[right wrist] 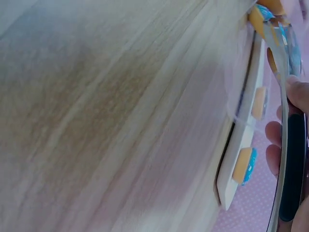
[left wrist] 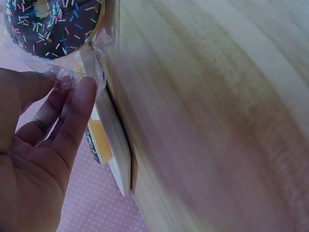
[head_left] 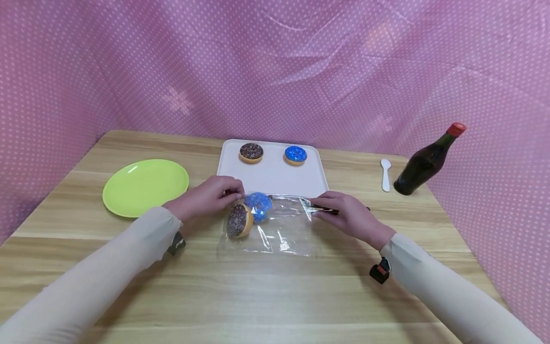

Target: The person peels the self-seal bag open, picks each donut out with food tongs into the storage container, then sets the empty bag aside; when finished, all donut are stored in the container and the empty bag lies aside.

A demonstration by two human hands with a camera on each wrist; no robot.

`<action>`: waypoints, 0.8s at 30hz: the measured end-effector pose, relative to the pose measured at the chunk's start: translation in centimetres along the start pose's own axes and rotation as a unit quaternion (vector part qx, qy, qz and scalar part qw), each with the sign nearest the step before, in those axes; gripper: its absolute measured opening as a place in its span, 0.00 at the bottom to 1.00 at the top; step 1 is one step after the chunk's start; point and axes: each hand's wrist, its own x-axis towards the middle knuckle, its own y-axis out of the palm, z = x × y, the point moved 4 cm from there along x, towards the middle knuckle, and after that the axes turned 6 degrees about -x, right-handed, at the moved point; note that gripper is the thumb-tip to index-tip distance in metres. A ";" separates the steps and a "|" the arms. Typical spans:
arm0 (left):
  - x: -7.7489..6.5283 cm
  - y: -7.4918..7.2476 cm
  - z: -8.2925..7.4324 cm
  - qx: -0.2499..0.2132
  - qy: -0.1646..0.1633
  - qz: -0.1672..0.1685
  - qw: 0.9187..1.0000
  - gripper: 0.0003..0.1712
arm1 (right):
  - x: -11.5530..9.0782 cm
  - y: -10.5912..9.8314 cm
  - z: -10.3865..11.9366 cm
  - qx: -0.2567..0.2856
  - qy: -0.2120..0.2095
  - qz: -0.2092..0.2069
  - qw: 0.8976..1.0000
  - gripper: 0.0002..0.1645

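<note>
Pale sleeves (head_left: 116, 258) cross the desk (head_left: 275, 306). Just off the near edge of the tray (head_left: 270, 175), the left hand (head_left: 205, 197) pinches a clear bag (head_left: 285, 231), seemingly to steady it around two doughnuts (head_left: 237, 220); the right hand (head_left: 350, 215) grips a black-handled utensil (right wrist: 292, 169) (tongs, perhaps) at the bag's other end.

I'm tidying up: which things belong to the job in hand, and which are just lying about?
Probably the job:
clear plastic bag, pinched by the left hand
black-handled tongs, held in the right hand
bagged chocolate doughnut and bagged blue doughnut
white tray with another chocolate doughnut, another blue doughnut

Seemingly lying about:
lime-green plate
white spoon
red-capped dark bottle
</note>
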 end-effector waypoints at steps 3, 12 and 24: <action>0.0 -0.1 -0.1 -0.004 -0.002 0.001 1.000 0.04 | -0.2 -0.2 -0.2 0.020 0.008 0.005 1.000 0.21; 0.0 0.0 -0.1 0.001 0.004 0.002 1.000 0.04 | -0.3 0.2 -0.6 0.063 0.039 0.052 0.996 0.25; 0.0 0.0 -0.1 0.003 0.008 0.001 1.000 0.04 | 0.3 1.1 -0.4 0.083 0.055 0.115 0.988 0.21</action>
